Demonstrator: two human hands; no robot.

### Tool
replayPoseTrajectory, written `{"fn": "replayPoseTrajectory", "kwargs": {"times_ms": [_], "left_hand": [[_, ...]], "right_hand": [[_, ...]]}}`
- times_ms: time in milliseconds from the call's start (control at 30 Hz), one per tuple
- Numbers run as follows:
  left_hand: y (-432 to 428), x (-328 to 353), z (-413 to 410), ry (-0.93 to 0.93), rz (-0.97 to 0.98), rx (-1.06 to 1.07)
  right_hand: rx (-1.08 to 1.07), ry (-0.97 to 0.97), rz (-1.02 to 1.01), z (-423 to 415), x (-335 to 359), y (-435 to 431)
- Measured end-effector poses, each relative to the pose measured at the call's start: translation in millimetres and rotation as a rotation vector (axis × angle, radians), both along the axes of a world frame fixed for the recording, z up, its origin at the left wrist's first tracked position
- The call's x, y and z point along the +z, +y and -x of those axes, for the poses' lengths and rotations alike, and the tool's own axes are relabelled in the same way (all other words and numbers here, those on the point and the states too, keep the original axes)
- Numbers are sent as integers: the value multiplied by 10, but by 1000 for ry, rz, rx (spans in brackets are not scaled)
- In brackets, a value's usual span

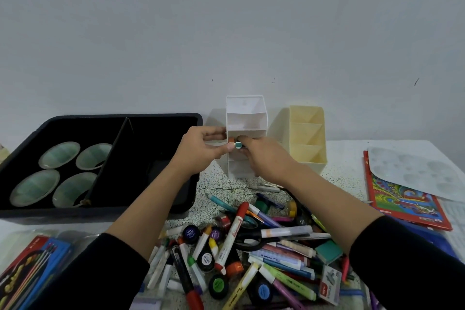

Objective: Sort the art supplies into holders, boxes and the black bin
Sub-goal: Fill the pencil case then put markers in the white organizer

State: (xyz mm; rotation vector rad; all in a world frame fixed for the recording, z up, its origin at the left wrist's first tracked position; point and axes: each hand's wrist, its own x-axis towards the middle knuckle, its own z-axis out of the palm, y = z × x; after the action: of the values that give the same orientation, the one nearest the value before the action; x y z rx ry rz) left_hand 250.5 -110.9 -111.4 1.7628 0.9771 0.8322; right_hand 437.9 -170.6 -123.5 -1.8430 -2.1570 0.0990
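**Two markers meeting at the white holder**

Nearest the camera, a loose pile of markers, pens and paint pots [251,254] is lying on the speckled table [216,178], with black-handled scissors [249,236] mixed in. A brush packet [32,264] is sitting at the left edge and a red colouring book [402,201] at the right, partly under a pale palette [415,171].

Beyond the pile, both hands are working close together against the front of the white holder [245,113]. The left hand [201,148] is pinching an orange-capped marker [231,142]. The right hand [264,158] is curling its fingers round a teal-capped marker [238,145], and the two caps are touching side by side.

A cream holder [307,138] is standing just right of the white one. The black bin [125,116] is sitting to the left, holding four round cups [60,155] in its left section.
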Motion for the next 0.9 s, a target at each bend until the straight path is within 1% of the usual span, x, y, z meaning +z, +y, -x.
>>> {"fn": "replayPoseTrajectory", "kwargs": {"times_ms": [167, 367, 533, 633, 733, 833, 900], "left_hand": [[1, -11, -16, 21, 7, -5], [5, 21, -30, 71, 15, 13], [-94, 63, -39, 91, -15, 42], [-155, 110, -21, 135, -22, 49], [-267, 139, 115, 160, -9, 48], [-516, 172, 352, 220, -121, 48], [-774, 209, 496, 289, -161, -39]], "right_hand": [[-19, -2, -2, 2, -4, -18], [-33, 42, 35, 37, 45, -19], [-52, 61, 45, 76, 80, -53], [-58, 149, 19, 96, 104, -116], [-88, 242, -79, 85, 42, -288], [-118, 404, -192, 86, -64, -575], [-113, 504, -256, 111, -119, -781]]}}
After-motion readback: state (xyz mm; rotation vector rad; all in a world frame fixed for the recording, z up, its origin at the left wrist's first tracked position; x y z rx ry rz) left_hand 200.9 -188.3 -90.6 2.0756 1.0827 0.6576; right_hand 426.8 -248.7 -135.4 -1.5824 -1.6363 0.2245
